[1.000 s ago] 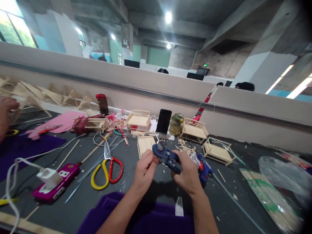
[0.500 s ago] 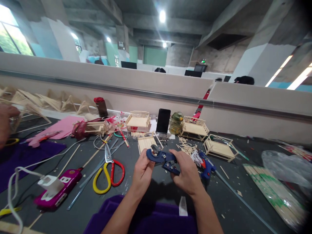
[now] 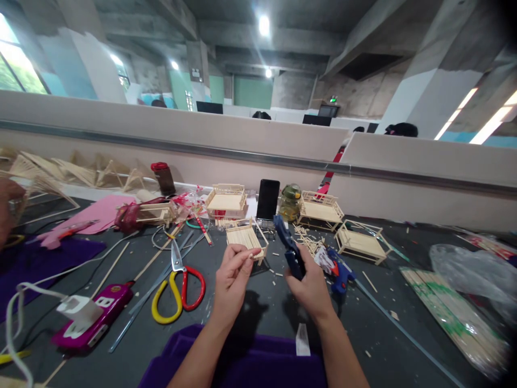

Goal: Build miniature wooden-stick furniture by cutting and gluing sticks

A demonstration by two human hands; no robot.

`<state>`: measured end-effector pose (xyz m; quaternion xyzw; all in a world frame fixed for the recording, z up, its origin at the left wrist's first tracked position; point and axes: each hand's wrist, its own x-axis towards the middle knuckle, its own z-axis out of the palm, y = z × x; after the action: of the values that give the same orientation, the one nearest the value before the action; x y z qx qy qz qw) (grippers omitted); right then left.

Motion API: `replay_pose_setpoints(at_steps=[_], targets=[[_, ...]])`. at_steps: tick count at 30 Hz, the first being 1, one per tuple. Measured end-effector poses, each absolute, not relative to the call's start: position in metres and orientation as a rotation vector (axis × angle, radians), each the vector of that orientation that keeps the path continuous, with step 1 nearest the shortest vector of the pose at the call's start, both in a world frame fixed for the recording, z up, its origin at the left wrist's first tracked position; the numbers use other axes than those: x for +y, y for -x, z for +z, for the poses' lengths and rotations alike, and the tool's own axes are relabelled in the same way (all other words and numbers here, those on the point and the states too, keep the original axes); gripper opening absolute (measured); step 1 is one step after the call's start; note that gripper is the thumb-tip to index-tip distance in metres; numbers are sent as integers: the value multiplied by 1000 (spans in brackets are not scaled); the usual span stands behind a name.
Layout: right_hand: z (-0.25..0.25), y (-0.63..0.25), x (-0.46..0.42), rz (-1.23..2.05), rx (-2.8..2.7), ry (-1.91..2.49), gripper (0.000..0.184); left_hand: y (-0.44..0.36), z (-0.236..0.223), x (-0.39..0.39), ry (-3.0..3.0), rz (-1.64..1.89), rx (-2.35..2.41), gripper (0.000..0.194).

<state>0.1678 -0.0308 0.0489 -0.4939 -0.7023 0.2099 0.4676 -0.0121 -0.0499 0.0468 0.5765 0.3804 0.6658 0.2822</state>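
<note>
My left hand [image 3: 232, 277] is closed in a pinch, with a short piece of wooden stick [image 3: 252, 256] just showing at the fingertips. My right hand [image 3: 309, 285] is wrapped round a dark blue hand cutter [image 3: 290, 245], whose head points up and away from me. The two hands are apart. Just beyond my left fingertips stands a small slatted wooden frame [image 3: 242, 237], its near corner partly behind the hand. Cut stick bits [image 3: 276, 272] lie between the hands.
Scissors [image 3: 177, 280] and a purple power strip [image 3: 95, 318] lie left. A glue gun [image 3: 341, 272] is right of my right hand. A phone [image 3: 268, 199] stands ahead beside miniature wooden beds [image 3: 226, 200]. Packed sticks [image 3: 448, 312] lie right. Another person's hand [image 3: 8, 202] is far left.
My hands have moved apart. The cutter, earlier held level between both hands, is now upright in the right hand alone. The left fingers have drawn together into a pinch.
</note>
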Motion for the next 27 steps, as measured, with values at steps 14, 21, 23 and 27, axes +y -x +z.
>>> replay_pose_setpoints(at_steps=[14,21,23,27], targets=[[55,-133,-44,1319,-1118,875,34,3,43,-49,-946,1601,865,15],[52,-137,-39,1102,-1081,925,30,3,45,-49,-1240,1491,1056,14],[50,-137,-38,1060,-1130,940,29,3,44,-49,-1419,1477,1130,13],[47,-134,-41,943,-1313,955,20,3,39,-49,-1753,1409,1183,14]])
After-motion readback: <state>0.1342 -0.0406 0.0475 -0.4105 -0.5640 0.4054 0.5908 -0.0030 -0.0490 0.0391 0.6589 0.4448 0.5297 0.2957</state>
